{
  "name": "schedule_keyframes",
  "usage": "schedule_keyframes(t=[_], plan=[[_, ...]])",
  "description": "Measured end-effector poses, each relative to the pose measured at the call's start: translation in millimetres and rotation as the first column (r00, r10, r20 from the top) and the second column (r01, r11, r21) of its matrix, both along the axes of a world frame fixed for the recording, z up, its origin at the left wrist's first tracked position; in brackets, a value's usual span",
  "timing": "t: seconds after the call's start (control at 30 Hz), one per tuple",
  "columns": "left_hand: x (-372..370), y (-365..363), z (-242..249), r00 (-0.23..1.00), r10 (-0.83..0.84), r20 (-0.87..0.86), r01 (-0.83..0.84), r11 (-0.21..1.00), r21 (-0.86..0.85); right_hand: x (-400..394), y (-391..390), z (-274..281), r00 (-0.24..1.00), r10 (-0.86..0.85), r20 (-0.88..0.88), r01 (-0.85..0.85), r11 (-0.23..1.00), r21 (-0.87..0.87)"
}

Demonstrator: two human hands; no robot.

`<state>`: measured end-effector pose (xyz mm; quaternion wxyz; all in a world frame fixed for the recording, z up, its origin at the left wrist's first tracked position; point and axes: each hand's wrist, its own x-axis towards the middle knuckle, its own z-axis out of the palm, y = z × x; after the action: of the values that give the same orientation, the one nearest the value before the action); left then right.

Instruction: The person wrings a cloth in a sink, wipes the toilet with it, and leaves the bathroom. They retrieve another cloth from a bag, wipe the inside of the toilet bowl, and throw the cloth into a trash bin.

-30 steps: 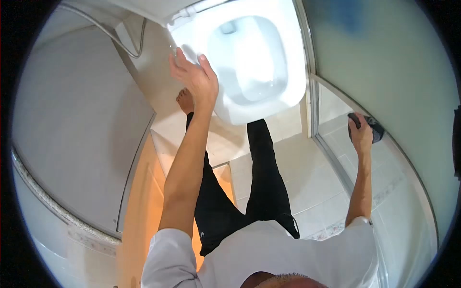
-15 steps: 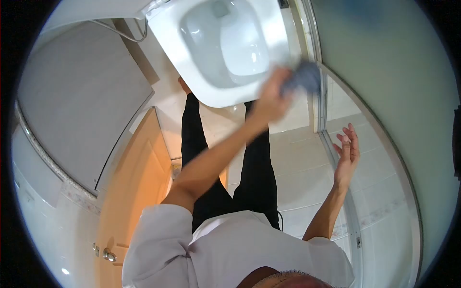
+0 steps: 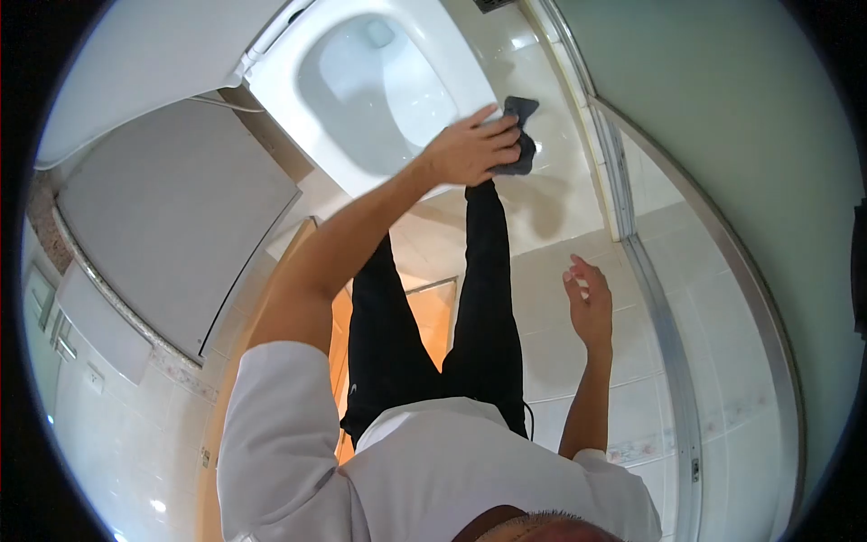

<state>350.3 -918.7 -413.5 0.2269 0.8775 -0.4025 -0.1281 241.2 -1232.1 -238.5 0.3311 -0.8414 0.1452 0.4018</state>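
Note:
My left hand (image 3: 470, 149) has its fingers wrapped over a dark grey cloth (image 3: 518, 137) at the right edge of a white toilet (image 3: 316, 149). Part of the cloth hangs out past the rim, above the floor. The thumb is mostly hidden. The toilet's lid is up, and the bowl lies just to the left of the hand. My right hand (image 3: 590, 298) hangs in the air over the floor tiles, with loosely bent fingers somewhat apart and nothing in them.
A glass shower screen with a metal frame (image 3: 713, 208) curves along the right. On the left are a grey countertop (image 3: 167, 199) with a rounded edge and a wooden door (image 3: 271, 325). My legs (image 3: 488, 280) stand close to the toilet's front.
The left hand and cloth have moved left and slightly down, closer against the toilet's edge. The right hand has shifted left and down. The whole view has turned slightly.

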Motion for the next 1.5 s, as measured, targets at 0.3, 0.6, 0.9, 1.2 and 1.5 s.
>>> schedule_keyframes(t=[0.3,0.6,0.9,1.2,1.5], plan=[[140.9,185.8,18.8,0.913,0.316,0.258,-0.37,0.907,0.2,-37.9,-23.3,-15.9,0.98,-0.125,-0.152,0.12,0.992,-0.039],[-2.8,209.7,29.9,0.428,0.864,-0.265,-0.903,0.422,-0.082,-31.2,8.6,-47.0,0.988,0.0,-0.154,0.002,1.0,0.015],[-92.8,-21.2,11.9,0.498,0.828,-0.258,-0.851,0.524,0.039,7.8,73.5,-9.2,0.978,-0.064,-0.196,0.071,0.997,0.03],[-61.2,287.5,18.0,0.629,0.689,0.36,-0.775,0.521,0.357,-2.8,61.3,-21.8,0.979,0.086,-0.184,-0.095,0.994,-0.045],[-179.9,136.4,12.2,0.422,0.905,-0.05,-0.895,0.425,0.137,10.9,123.5,-15.0,0.977,0.166,-0.132,-0.166,0.986,0.014]])
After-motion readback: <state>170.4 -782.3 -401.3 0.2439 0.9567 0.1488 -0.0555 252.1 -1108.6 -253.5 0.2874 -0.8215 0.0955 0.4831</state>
